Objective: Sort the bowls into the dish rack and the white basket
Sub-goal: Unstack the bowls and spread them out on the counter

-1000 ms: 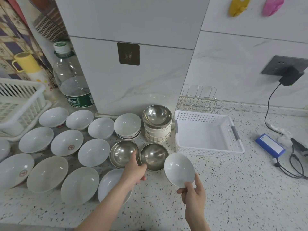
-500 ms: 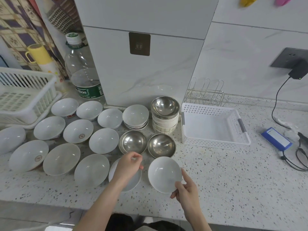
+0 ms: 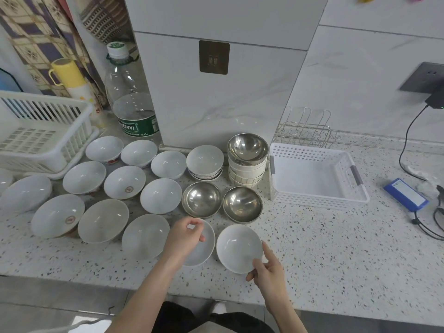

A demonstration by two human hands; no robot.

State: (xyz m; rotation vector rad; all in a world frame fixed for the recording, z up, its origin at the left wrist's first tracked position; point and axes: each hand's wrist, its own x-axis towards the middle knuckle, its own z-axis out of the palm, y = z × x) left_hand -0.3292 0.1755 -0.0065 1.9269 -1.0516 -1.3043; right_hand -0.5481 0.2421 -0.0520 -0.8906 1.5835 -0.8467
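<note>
My right hand [image 3: 266, 272] pinches the near rim of a small white bowl [image 3: 237, 246] that sits low at the counter's front. Just left of it, my left hand [image 3: 183, 236] lies over another white bowl [image 3: 204, 248], with its curled fingers on that bowl's far rim. Several white bowls [image 3: 125, 181] spread across the counter to the left. Two steel bowls [image 3: 201, 199] [image 3: 242, 204] stand behind my hands. A stack topped by a steel bowl [image 3: 247, 146] is farther back. The white basket [image 3: 319, 203] on the right and the white dish rack [image 3: 48, 143] at far left hold nothing.
A wire rack [image 3: 305, 131] stands behind the basket. A big water bottle [image 3: 131, 104] and a yellow cup [image 3: 66, 73] are at the back left. A blue box [image 3: 406, 194] and black cables [image 3: 430, 227] lie at the right. The counter edge runs just below my hands.
My right hand has brought its white bowl left and down from beside the basket to the front of the counter. My left hand drew back from the steel bowls onto the near white bowl.
</note>
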